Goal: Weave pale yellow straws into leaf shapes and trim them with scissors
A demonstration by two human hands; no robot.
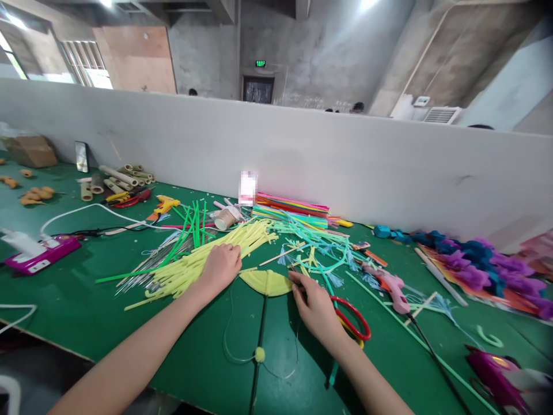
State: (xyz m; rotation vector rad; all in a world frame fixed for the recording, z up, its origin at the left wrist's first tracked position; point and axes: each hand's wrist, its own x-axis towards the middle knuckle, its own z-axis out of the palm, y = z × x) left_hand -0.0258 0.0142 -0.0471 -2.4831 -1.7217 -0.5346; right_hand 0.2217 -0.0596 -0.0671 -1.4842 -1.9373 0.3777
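Observation:
My left hand (222, 266) rests on a heap of yellow pipe cleaners (185, 271), its fingers curled down onto the strands near the right side. In front of me lies a yellow fan-shaped piece (268, 283) made of pipe cleaners. My right hand (314, 302) has its thumb and fingers closed at that piece's right tip. Red-handled scissors (360, 320) lie beside and partly under my right wrist; their blades are hidden. Below the fan piece, a small yellow pompom (260, 354) sits on the table with a thin clear thread running from it.
Green pipe cleaners (196, 225) and coloured bundles (294, 207) lie further back. To the right are a pink glue gun (393, 288) and purple and blue fuzzy shapes (475, 265). A yellow glue gun (166, 204), bamboo pieces (123, 178) and a purple power strip (43, 253) lie left.

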